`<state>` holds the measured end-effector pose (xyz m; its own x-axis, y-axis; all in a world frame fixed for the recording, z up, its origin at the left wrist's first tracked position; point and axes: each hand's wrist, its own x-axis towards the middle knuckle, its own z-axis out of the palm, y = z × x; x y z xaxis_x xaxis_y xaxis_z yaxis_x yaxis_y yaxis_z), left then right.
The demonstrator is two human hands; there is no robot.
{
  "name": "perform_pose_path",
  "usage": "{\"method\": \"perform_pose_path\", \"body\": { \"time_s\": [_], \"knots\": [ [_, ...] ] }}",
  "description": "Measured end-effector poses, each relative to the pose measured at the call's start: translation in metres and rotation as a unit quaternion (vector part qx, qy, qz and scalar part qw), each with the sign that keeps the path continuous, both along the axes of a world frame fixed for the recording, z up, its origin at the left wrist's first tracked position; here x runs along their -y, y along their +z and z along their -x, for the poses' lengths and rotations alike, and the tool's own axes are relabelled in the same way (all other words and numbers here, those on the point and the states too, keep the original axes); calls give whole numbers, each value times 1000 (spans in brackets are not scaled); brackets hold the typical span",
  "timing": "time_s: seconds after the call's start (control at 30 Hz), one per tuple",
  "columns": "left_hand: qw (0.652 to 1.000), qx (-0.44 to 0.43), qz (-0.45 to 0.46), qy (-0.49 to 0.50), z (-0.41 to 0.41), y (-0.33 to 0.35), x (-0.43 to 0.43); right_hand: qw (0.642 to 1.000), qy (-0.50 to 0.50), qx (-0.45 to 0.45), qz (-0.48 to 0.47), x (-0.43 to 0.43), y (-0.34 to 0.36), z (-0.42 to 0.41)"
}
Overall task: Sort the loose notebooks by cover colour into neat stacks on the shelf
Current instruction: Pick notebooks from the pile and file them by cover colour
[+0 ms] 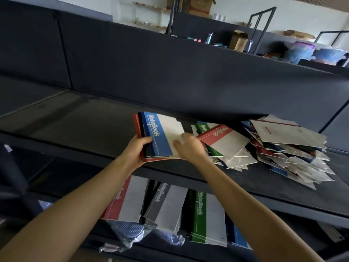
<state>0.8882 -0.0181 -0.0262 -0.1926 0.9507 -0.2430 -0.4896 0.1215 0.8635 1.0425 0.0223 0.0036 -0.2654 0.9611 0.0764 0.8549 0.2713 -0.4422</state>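
Left hand (136, 150): gripped the held stack (140, 127) at its near left corner, thumb curled over the top cover, fingers tucked out of sight beneath.
Right hand (189, 148): lay on the white part of the top cover, by the stack's right edge; too blurred to tell whether the fingers pressed flat or pinched the edge.
Held stack: sat slightly fanned on the middle shelf (75, 118), near the front lip and left of the loose pile; showed red, dark and green edges down its left side.
Blue notebook (160, 137): topped the held stack, face up, blue band on the left, white panel on the right.
Loose pile (283, 157): sprawled unsorted on the same shelf, to the right, just beside the right hand.
Red notebook (224, 140): rested askew on the pile's left end, partly over a green notebook (203, 127).
White notebook (287, 132): crowned the pile's far right, mostly white with small red print.
Lower shelf (62, 178): carried four stacks side by side: red stack (126, 199), grey stack (164, 205), green stack (205, 218), blue stack (239, 237), the last partly hidden behind the right forearm.
Plastic bag (132, 235): hung crumpled below the red stack.
Cardboard boxes (239, 40): stood on far shelving, high in view.
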Motion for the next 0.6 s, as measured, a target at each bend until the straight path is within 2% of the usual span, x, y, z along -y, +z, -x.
{"method": "perform_pose_path", "body": {
  "time_s": [0.1, 0.2, 0.3, 0.37, 0.6],
  "knots": [
    [1000, -12, -1, 11, 3, 3, 12, 986, -90, -109, 84, -12, -6, -6],
    [1000, -24, 3, 20, 7, 3, 25, 944, -124, -240, 190, -8, -6, 2],
    [998, -40, 8, 38, 11, -4, 41, 925, -105, -309, 196, 1, -18, 11],
    [998, -47, 20, 46, 14, -10, 56, 920, -93, -333, 185, 10, -26, 14],
    [997, -54, 36, 41, 8, -23, 106, 932, -104, -310, 154, 63, -38, 8]
  ]
}}
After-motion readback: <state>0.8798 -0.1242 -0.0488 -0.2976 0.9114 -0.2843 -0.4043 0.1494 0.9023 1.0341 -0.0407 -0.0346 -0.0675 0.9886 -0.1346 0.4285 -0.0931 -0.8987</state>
